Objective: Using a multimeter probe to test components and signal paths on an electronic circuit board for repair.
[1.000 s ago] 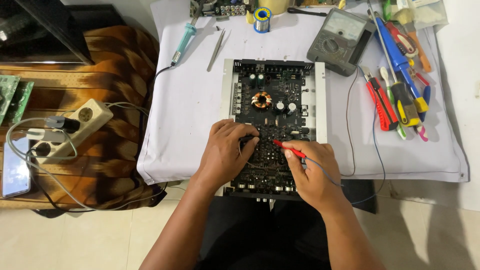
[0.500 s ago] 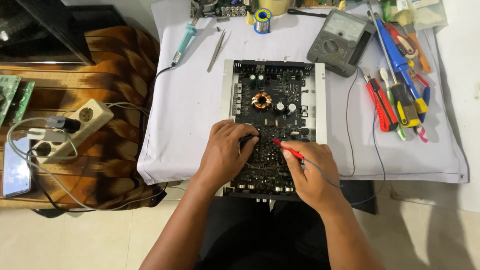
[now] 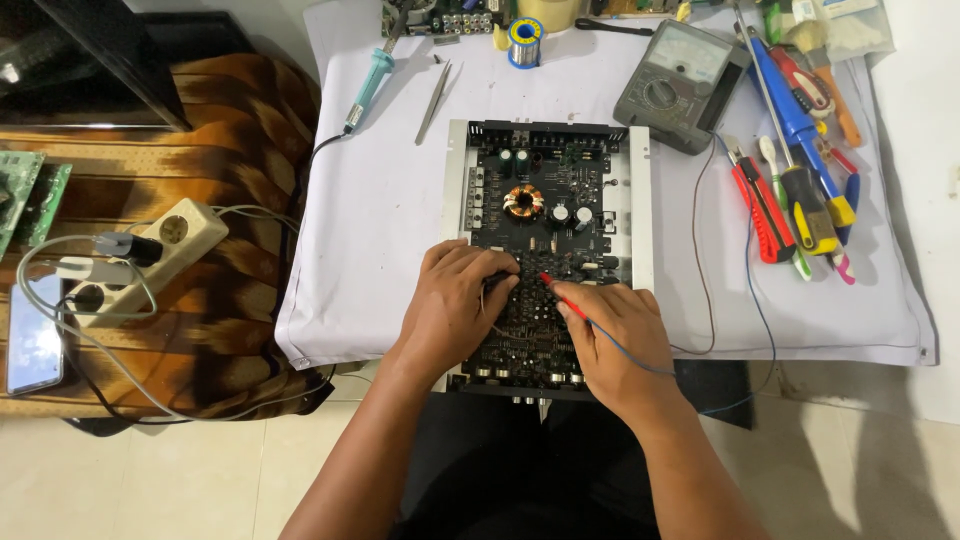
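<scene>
A large black circuit board (image 3: 545, 205) in a silver metal frame lies on a white cloth (image 3: 380, 210). It carries a copper coil (image 3: 522, 201) and several capacitors. My left hand (image 3: 450, 305) rests on the board's lower left part and is closed around a black test probe (image 3: 494, 287). My right hand (image 3: 615, 335) pinches a red test probe (image 3: 560, 293), whose tip touches the board just right of the left hand. A thin wire runs from the right hand toward a grey analogue multimeter (image 3: 680, 85) at the upper right.
Screwdrivers and cutters (image 3: 795, 190) lie at the right. A soldering iron (image 3: 365, 90), tweezers (image 3: 432, 100) and a solder spool (image 3: 524, 40) lie at the top. At the left, a power strip (image 3: 150, 255), a phone (image 3: 32, 345) and green boards (image 3: 25, 195).
</scene>
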